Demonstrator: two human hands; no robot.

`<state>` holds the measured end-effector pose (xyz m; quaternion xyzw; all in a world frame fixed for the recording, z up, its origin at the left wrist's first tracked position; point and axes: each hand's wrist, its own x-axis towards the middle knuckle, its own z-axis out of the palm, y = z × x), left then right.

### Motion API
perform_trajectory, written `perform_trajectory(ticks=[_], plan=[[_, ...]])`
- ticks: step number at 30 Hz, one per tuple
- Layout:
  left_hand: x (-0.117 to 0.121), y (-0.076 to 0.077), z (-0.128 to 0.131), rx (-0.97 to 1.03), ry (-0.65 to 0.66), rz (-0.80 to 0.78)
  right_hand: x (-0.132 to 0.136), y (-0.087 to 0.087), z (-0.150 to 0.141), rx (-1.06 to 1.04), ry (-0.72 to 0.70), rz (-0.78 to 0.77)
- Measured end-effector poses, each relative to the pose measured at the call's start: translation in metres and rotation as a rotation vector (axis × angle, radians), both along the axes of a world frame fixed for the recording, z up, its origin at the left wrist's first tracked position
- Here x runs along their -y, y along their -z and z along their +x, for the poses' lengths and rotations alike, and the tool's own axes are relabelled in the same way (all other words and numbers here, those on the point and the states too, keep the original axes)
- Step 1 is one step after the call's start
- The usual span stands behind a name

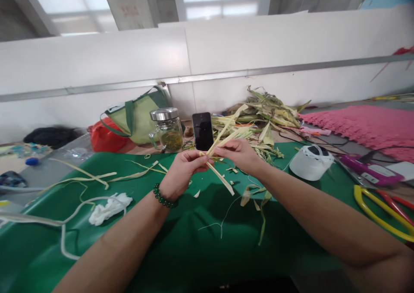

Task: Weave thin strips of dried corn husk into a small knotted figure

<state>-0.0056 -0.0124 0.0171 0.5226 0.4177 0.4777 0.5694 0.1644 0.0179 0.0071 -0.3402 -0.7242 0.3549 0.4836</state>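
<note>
Broadly, worktop (pixel 226 256): green-covered beneath the hands, strewn with scraps that could cling to the work if it dips.
Husk heap (pixel 274 111): beyond the hands, toward the right; I could easily lose a dropped strip among those leaves.
Glass jar (pixel 170 133): lidded, upright, left of the phone; a wide swing of the left hand could knock it.
Left hand (pixel 189 165): I see it pinching the strips where they cross; a slack pinch would probably let the crossing slide.
Right hand (pixel 237 152): closed on the strips just beside the left; pulling too hard might split them along the grain.
Phone (pixel 202 131): propped upright just past the fingers; a bump could topple it.
Pale strips (pixel 221 179): between the 2 hands, above the worktop, ends splayed; I cannot tell how they join.
Thread (pixel 221 225): loose nearer the wearer; a lowered end might snag it.
</note>
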Motion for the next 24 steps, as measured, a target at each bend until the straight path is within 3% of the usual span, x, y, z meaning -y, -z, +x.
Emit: perform_trajectory(ticks=[6,13,24], plan=[[-0.001,0.001,0.0,0.014,-0.014,0.003,-0.005,0.001,0.0,0.014,0.048,-0.032],[-0.002,0.001,-0.001,0.011,-0.034,0.001,0.003,-0.008,0.009,0.32,0.365,0.274],[-0.004,0.001,-0.003,-0.025,-0.054,0.021,0.012,-0.016,0.013,0.274,0.367,0.418]])
